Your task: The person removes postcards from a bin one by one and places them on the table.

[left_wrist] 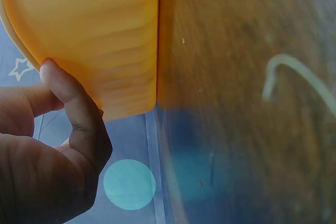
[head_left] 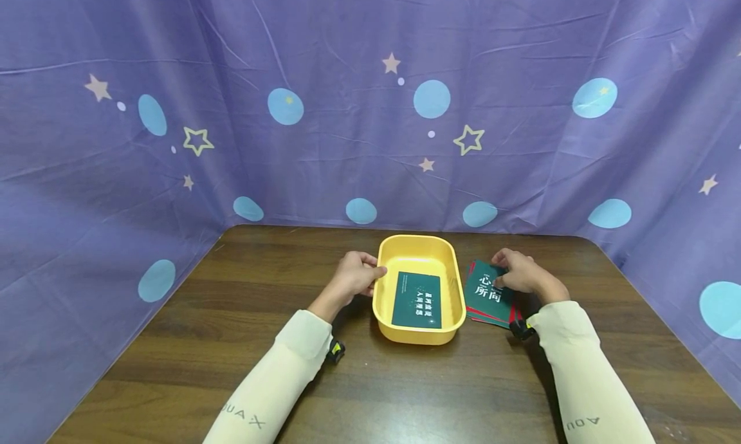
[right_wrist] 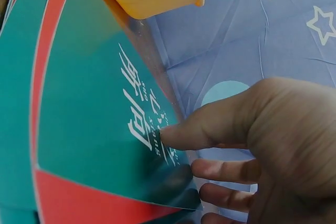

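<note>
A yellow plastic basin (head_left: 417, 336) stands on the table, and a dark green card (head_left: 412, 299) with white characters lies in it. My left hand (head_left: 356, 275) holds the basin's left side, with the thumb over the rim and the fingers against the outer wall (left_wrist: 121, 51). Right of the basin is a loose stack of green and red cards (head_left: 489, 318). My right hand (head_left: 523, 273) is at the stack's far right side. Its thumb presses on the top green card (right_wrist: 94, 114) near the white characters, while the other fingers sit at that card's edge, pinching it.
The brown wooden table (head_left: 231, 354) runs up to a purple curtain (head_left: 347, 148) with stars and blue dots, which hangs behind and at both sides. A black strap with a small device (head_left: 522, 329) is on the right wrist, close to the card stack's near corner.
</note>
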`<action>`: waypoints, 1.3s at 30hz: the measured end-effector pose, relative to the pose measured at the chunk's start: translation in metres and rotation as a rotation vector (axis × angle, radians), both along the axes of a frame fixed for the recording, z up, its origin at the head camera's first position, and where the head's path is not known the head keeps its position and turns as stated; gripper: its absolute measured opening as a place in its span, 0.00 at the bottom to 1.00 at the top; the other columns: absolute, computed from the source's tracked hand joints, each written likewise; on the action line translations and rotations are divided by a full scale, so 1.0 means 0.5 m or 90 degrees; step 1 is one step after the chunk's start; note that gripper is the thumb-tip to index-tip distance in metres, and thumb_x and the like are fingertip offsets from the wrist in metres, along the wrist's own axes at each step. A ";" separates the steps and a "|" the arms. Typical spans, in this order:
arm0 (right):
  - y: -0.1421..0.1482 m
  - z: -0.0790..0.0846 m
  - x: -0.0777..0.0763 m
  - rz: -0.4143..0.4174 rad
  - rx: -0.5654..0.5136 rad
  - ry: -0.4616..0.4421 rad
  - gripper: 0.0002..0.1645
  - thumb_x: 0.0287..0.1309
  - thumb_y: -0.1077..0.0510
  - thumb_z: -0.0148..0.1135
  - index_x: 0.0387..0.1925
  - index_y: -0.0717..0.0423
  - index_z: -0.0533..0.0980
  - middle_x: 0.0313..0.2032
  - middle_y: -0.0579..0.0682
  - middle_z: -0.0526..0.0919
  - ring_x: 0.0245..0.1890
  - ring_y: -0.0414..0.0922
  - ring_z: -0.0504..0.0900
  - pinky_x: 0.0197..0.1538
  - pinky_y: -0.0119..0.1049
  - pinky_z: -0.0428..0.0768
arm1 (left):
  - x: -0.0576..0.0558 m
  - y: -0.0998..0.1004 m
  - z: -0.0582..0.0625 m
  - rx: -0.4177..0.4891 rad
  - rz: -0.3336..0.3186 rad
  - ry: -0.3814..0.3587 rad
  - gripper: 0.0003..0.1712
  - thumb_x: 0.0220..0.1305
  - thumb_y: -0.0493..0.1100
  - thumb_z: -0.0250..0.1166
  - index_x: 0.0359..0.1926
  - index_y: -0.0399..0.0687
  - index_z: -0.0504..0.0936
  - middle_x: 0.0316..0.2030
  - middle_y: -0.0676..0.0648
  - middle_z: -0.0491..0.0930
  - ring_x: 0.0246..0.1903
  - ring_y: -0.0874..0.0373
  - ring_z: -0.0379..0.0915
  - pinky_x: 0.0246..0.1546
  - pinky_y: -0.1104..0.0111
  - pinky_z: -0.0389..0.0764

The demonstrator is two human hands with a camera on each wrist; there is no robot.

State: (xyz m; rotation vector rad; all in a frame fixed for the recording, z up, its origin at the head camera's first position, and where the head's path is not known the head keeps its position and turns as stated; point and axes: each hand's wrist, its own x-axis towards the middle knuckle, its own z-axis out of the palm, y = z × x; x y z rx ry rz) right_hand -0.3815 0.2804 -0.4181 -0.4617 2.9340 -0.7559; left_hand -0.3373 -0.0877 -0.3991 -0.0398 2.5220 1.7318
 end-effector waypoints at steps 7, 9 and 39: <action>-0.001 0.009 0.003 0.007 -0.004 0.034 0.27 0.49 0.60 0.70 0.50 0.66 0.71 0.48 0.66 0.78 0.50 0.63 0.71 0.55 0.61 0.63 | 0.000 -0.001 0.000 0.003 -0.001 -0.001 0.13 0.62 0.37 0.67 0.44 0.33 0.77 0.31 0.38 0.82 0.17 0.59 0.74 0.16 0.69 0.82; -0.004 0.013 0.005 0.010 -0.007 0.056 0.27 0.51 0.60 0.70 0.50 0.66 0.71 0.48 0.67 0.78 0.51 0.64 0.70 0.55 0.61 0.61 | 0.001 -0.001 0.000 0.003 0.000 -0.003 0.13 0.62 0.37 0.67 0.44 0.34 0.77 0.31 0.38 0.82 0.17 0.59 0.74 0.16 0.69 0.82; -0.184 0.088 0.058 0.119 0.006 0.225 0.31 0.66 0.51 0.61 0.61 0.67 0.66 0.53 0.64 0.74 0.53 0.57 0.69 0.55 0.53 0.72 | -0.001 -0.001 -0.003 0.006 0.001 0.001 0.14 0.62 0.37 0.67 0.45 0.33 0.77 0.30 0.37 0.81 0.15 0.61 0.72 0.15 0.70 0.81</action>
